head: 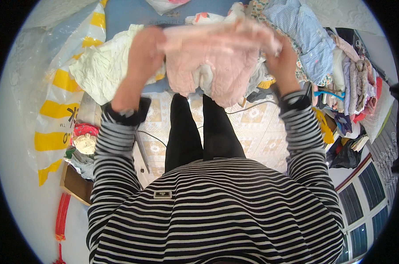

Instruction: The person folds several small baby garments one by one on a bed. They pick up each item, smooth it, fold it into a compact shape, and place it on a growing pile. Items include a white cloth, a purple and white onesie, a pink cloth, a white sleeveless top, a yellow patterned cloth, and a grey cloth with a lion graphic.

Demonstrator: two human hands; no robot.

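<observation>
A pink child's garment (216, 62), apparently pants, hangs in front of me with its upper part blurred by motion. My left hand (148, 49) grips one end of its top edge, and my right hand (280, 54) grips the other; the fingers of both are blurred. Beside my left hand a pale yellow-green cloth (103, 66) lies crumpled. Near my right hand rests a blue striped garment (302, 39) on a floral cloth. White fabric with red prints (206, 17) lies behind the pink garment.
Folded clothes (359, 82) are stacked at the right. A yellow-and-white striped plastic sheet (65, 81) hangs at the left, above an open wooden drawer (75, 184). A dark cable (252, 107) runs near the tiled floor (262, 132). A black plastic bag (346, 155) sits lower right.
</observation>
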